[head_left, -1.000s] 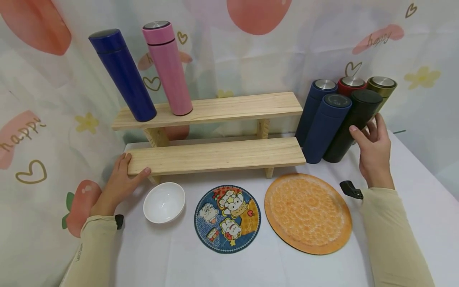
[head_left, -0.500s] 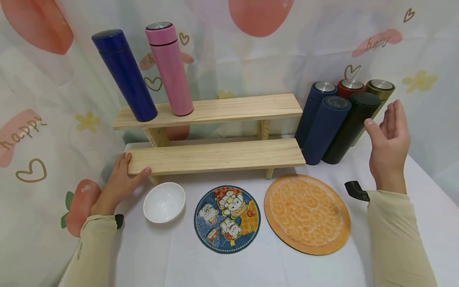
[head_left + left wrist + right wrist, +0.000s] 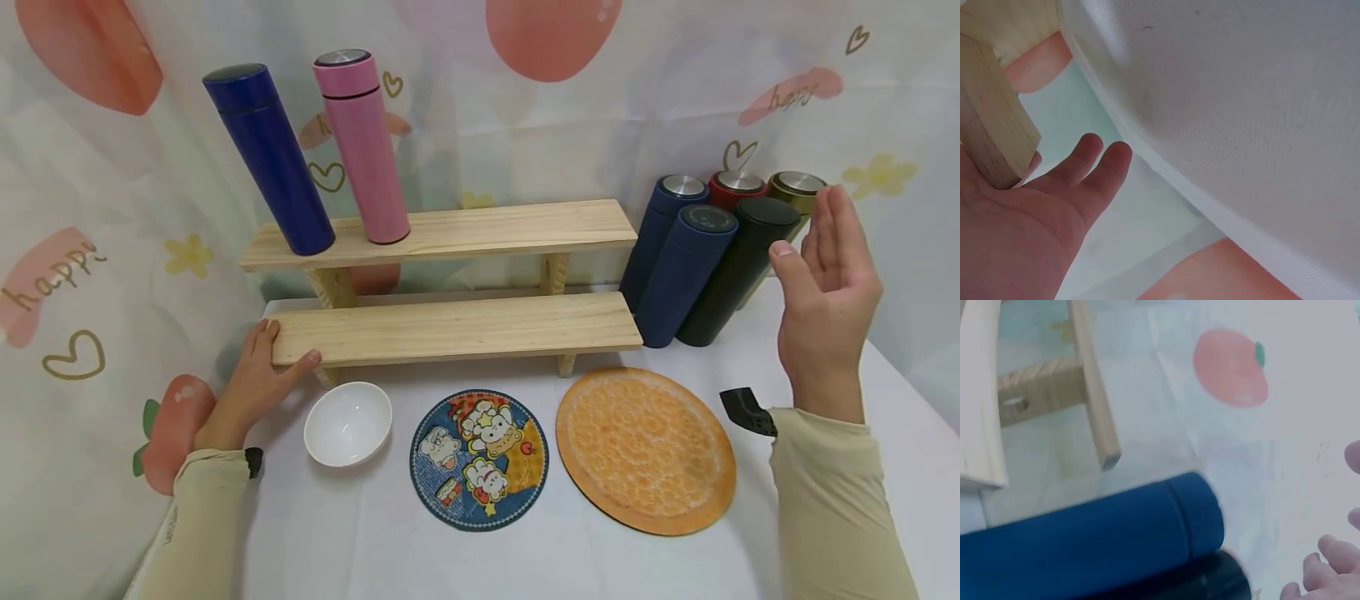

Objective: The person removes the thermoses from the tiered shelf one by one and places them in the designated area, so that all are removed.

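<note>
My left hand [image 3: 255, 387] rests on the left end of the lower step of a two-tier wooden shelf [image 3: 465, 329], thumb along its front edge. In the left wrist view, the palm sits against the shelf end [image 3: 1007, 134] and two fingers [image 3: 1113, 172] extend straight, off the wood. My right hand [image 3: 831, 304] is raised, palm facing left and fingers straight, holding nothing. It stands just right of a black flask [image 3: 738, 271] and overlaps a gold flask [image 3: 797, 183] behind it. The right wrist view has a blue flask [image 3: 1085, 540] above the black one, with fingertips at lower right.
Blue [image 3: 273, 162] and pink flasks [image 3: 365, 150] stand on the upper step. Two dark blue flasks [image 3: 686, 275] and a red one [image 3: 737, 190] cluster right of the shelf. In front lie a white bowl [image 3: 348, 425], a cartoon mat [image 3: 480, 460] and an orange mat [image 3: 647, 450].
My right hand has let go of the black flask, moved right and toward me, and straightened its fingers. The left hand stays on the shelf end. The head view has shifted slightly.
</note>
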Demonstrator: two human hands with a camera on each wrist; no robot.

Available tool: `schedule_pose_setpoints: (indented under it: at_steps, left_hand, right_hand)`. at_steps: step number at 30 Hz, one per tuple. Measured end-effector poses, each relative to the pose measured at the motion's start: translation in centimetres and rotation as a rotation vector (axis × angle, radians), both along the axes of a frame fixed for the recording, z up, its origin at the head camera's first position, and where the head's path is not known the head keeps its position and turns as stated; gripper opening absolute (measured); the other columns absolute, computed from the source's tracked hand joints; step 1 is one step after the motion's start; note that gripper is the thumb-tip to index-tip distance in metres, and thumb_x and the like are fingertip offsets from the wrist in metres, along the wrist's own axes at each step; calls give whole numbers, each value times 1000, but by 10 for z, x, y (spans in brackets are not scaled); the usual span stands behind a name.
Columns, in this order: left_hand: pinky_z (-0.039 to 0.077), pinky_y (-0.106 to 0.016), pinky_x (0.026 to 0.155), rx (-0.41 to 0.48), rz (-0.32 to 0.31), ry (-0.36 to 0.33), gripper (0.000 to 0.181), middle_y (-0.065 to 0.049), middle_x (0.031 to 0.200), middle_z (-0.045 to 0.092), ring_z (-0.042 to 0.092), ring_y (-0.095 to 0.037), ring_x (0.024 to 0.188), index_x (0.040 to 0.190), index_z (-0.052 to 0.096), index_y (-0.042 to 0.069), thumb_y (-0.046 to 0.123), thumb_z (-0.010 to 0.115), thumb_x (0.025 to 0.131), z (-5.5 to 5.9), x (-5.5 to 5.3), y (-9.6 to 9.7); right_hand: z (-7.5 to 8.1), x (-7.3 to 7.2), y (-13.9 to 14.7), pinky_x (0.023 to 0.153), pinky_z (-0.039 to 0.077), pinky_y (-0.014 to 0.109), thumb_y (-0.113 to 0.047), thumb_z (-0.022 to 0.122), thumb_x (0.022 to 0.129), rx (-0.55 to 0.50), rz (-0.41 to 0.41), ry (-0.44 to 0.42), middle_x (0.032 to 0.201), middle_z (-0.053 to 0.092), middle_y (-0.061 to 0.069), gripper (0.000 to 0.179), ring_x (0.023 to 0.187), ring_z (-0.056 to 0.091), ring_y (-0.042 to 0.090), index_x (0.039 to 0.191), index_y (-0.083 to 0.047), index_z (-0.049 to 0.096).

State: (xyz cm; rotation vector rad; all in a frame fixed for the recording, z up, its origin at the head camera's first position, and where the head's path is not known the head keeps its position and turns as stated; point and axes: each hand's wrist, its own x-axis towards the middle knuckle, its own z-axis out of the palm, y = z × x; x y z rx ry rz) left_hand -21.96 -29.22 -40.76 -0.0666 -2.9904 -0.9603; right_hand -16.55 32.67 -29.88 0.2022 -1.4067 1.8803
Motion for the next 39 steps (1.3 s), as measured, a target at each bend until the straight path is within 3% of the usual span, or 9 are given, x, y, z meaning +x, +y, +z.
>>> schedule_pose_setpoints:
  at_steps: [7,14,20,30,35,39]
  left_hand:
    - [22,-71,121,7,-2,-2,112,-34,173,0,18,-59,154,168,6,-7,63,63,101,1,0,0]
    - [22,-71,121,6,3,-15,112,-33,173,-2,17,-59,154,169,4,-6,63,62,101,0,1,-2]
    - [22,-72,120,-2,4,-22,113,-33,173,-3,16,-60,153,168,3,-6,65,61,102,0,0,-2]
    - [21,-72,121,0,14,-29,114,-32,174,-4,15,-58,155,169,4,-4,66,62,101,-1,-1,-1]
    - [20,-72,121,-2,17,-34,114,-32,174,-5,14,-59,155,169,3,-5,67,61,101,1,0,0]
    - [21,-71,121,-3,16,-31,114,-32,174,-3,14,-58,155,169,5,-5,66,62,101,3,0,1]
  right_hand:
    - [6,6,-23,119,34,23,12,62,93,6,84,30,167,43,12,71,155,38,22,160,-3,47]
    - [2,3,-51,120,35,28,5,64,98,175,126,-44,166,45,13,67,154,41,26,162,-5,45]
    - [-3,-8,-77,123,32,31,1,65,100,255,181,-66,159,51,17,63,148,47,28,160,-6,48]
    - [-6,-29,-124,124,33,38,-1,62,105,378,325,-151,162,47,13,65,151,42,29,165,-4,39]
    - [-4,-39,-146,122,35,37,-1,62,104,375,415,-151,164,44,13,67,152,40,28,166,-4,36]
    - [-3,-47,-161,125,31,44,-1,62,103,387,464,-150,165,43,15,69,153,39,30,166,-2,35]
